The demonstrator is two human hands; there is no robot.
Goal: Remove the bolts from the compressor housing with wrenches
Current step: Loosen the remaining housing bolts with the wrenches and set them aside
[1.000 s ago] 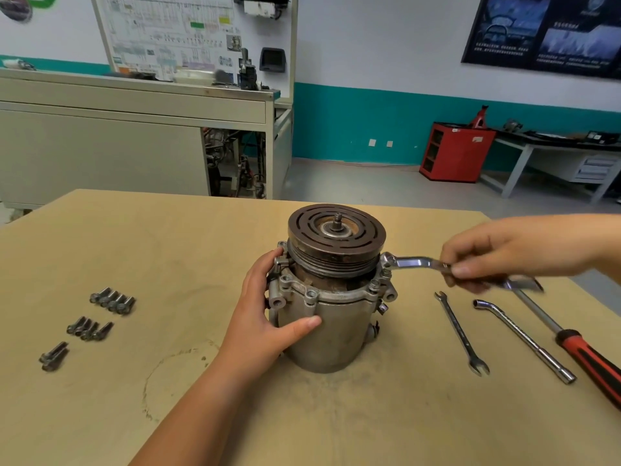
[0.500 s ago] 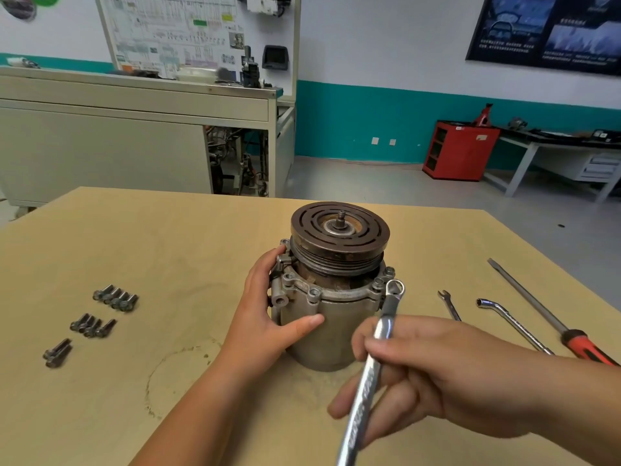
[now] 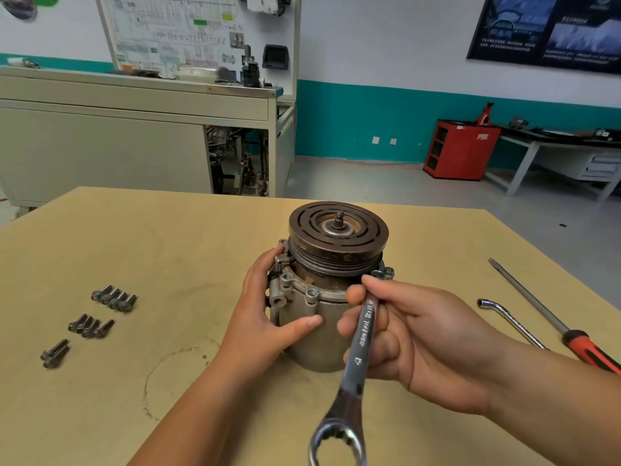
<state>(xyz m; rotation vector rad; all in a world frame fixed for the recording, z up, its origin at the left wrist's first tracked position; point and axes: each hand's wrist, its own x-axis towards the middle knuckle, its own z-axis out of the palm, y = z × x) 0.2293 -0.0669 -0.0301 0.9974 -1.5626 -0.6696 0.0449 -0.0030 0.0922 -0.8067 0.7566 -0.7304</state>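
Observation:
The grey compressor housing (image 3: 319, 334) stands upright mid-table, topped by a dark slotted pulley (image 3: 337, 230). My left hand (image 3: 268, 314) grips its left side, thumb across the front. My right hand (image 3: 413, 334) holds a double ring wrench (image 3: 361, 344) by its shaft in front of the housing. The wrench's near ring hangs low toward me; its far end is hidden behind my fingers near the flange. A flange bolt (image 3: 386, 272) shows at the right rim.
Several removed bolts (image 3: 114, 297) lie in three groups on the left of the wooden table (image 3: 168, 247). An L-shaped socket wrench (image 3: 507, 319) and a red-handled screwdriver (image 3: 551, 317) lie at the right. Benches and a red cabinet stand behind.
My right hand swung the wrench from the housing's right side round to the front, then slid up the shaft and closer to the flange. My left hand stayed on the housing.

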